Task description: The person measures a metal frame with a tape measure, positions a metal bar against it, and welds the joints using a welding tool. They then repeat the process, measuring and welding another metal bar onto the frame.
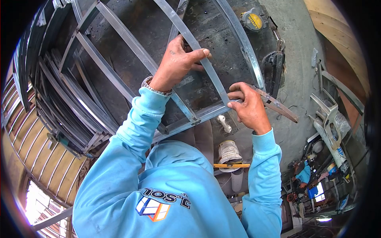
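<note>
Two hands; one tape measure; one can

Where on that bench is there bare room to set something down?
Bare dark bench top shows between the bar in the left hand and the curved bar, near the tape measure. Crowded: stacked frames on the left, and around the right hand and its rusty tool.

Flat bar: bare grey metal, smooth, dull sheen.
Frame rails: same metal, with bright streaked reflections.
Bench top: dark, matt, rough, stained.
Hand tool: brown metal, rusted-looking, matt.
Sweatshirt: light blue cloth, matt, printed logo.
Tape measure: yellow-and-black plastic casing, slightly glossy.
Wristband: shiny linked metal.
</note>
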`<state>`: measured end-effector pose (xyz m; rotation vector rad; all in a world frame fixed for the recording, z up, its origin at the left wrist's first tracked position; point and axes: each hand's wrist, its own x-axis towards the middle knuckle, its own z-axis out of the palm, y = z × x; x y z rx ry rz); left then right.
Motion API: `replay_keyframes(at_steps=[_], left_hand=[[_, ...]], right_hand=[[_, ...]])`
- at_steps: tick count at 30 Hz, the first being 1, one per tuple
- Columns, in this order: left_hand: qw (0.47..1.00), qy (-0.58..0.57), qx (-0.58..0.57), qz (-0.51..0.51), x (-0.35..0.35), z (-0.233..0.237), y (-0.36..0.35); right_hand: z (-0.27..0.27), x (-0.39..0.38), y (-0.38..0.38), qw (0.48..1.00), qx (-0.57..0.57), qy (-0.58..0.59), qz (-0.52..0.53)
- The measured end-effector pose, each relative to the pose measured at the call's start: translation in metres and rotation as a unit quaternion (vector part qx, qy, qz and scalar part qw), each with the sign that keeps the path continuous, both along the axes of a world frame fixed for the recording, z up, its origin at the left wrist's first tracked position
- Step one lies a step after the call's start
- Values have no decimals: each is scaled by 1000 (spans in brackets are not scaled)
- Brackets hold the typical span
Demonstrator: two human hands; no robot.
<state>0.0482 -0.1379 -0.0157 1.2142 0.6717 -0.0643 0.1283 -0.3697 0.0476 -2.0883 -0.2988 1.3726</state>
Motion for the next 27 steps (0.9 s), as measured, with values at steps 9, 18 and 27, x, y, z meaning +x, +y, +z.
replay_keyframes(at_steps=[9,18,27], left_hand=[[1000,-1,1,4,1,5,0],[1000,3,9,1,0,2,0],[1000,-7,-23,13,1,1,0]], right_hand=[[3,3,2,1000,-16,14,-6],[11,-5,-4,996,15,47,-75],[48,-24,-42,948,149,-212,-186]])
